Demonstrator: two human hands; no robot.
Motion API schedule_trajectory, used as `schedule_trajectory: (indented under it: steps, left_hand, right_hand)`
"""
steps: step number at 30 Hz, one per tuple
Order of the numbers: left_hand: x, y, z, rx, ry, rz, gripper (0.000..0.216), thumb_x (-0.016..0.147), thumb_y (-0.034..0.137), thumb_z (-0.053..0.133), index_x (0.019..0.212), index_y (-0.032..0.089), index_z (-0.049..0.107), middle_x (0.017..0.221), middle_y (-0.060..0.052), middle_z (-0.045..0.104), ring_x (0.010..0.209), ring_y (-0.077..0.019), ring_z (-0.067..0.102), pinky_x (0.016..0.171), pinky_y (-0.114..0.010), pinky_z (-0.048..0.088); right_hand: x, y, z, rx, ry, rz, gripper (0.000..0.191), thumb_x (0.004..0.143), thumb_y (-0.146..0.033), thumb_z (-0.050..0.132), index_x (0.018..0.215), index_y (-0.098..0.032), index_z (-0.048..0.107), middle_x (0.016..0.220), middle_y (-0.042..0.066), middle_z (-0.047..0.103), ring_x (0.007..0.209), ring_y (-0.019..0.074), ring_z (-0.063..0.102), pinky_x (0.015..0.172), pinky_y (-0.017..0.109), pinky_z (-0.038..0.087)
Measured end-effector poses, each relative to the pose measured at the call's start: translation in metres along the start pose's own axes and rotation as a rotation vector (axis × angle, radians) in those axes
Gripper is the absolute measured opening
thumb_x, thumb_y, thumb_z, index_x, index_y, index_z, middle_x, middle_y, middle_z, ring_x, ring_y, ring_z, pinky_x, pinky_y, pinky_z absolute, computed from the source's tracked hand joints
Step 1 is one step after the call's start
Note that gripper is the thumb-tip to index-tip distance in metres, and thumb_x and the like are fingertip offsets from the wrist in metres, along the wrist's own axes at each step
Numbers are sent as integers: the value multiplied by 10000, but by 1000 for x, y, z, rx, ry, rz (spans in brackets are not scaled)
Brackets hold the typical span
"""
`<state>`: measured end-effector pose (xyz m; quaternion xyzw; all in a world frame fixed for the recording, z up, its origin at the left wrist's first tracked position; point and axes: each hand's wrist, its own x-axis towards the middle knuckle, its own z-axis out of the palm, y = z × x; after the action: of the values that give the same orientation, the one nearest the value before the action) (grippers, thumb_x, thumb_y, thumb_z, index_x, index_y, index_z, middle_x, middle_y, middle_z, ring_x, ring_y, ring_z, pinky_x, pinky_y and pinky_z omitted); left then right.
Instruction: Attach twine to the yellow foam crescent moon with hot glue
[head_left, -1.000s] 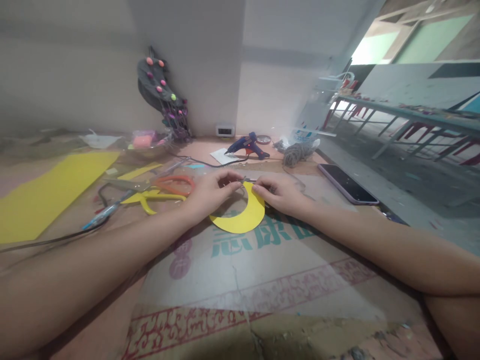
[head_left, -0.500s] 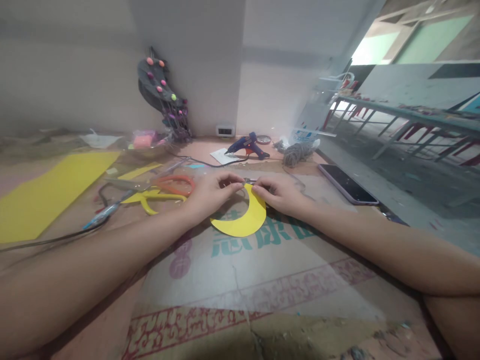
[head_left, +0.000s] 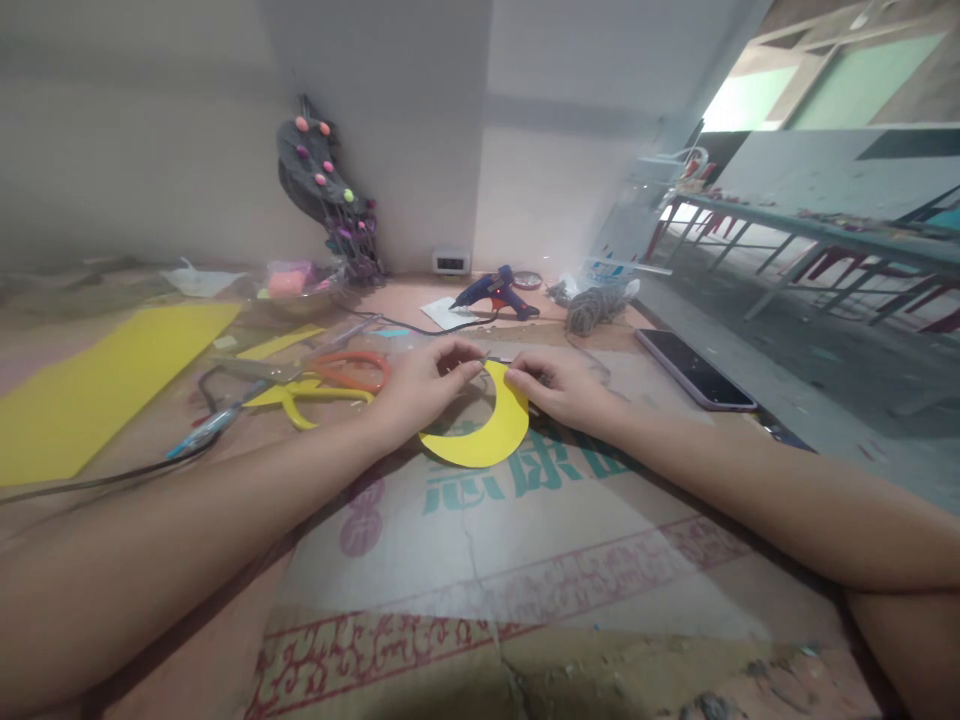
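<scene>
A yellow paper crescent (head_left: 487, 437) is held up over the printed cardboard sheet, its upper tip between my hands. My right hand (head_left: 559, 385) pinches the crescent near that tip between thumb and fingers. At the tip's left side, my left hand (head_left: 442, 375) is closed in a pinch. A small bit of grey yarn (head_left: 487, 356) shows at its fingertips; the rest is hidden. Behind my right hand a thin grey strand leads toward a bundle of grey yarn (head_left: 592, 312).
To the left lie orange-handled scissors (head_left: 356, 370), yellow-handled scissors (head_left: 300, 408) and a yellow paper sheet (head_left: 112, 390). A glue gun (head_left: 495, 292) stands at the back beside a small digital clock (head_left: 451, 262). A grey decorated crescent (head_left: 315, 170) leans on the wall. A phone (head_left: 694, 368) lies right.
The yellow crescent has shifted slightly up and left, tilting a little. My left fingers have moved slightly at the tip; my right hand keeps its pinch.
</scene>
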<state>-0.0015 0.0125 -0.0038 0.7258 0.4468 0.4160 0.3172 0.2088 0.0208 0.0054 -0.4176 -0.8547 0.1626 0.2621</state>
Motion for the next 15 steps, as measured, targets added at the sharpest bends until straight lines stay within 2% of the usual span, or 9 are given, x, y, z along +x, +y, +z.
schedule_trajectory:
  steps: [4,11,15]
  left_hand:
    - [-1,2,-1,-7,-8,1,265,857,352,581,1039,174,657,999,-61,694,887,-183,633,782,-300,494]
    - [0,3,-1,-2,-15,-10,219,851,345,588,959,170,662,931,-44,700,846,-179,641,763,-291,492]
    - [0,2,-1,6,-30,-13,261,859,360,581,1008,167,674,979,-56,710,877,-191,647,775,-301,493]
  right_hand:
    - [0,-1,0,-5,-3,-1,285,914,-370,455,767,-174,600,688,12,605,644,139,519,596,246,361]
    - [1,0,0,-13,-15,-27,278,918,-361,448,758,-177,582,709,20,608,665,143,522,607,248,364]
    - [1,1,0,-10,-6,-27,287,917,-367,448,748,-175,579,696,14,594,656,139,514,598,243,357]
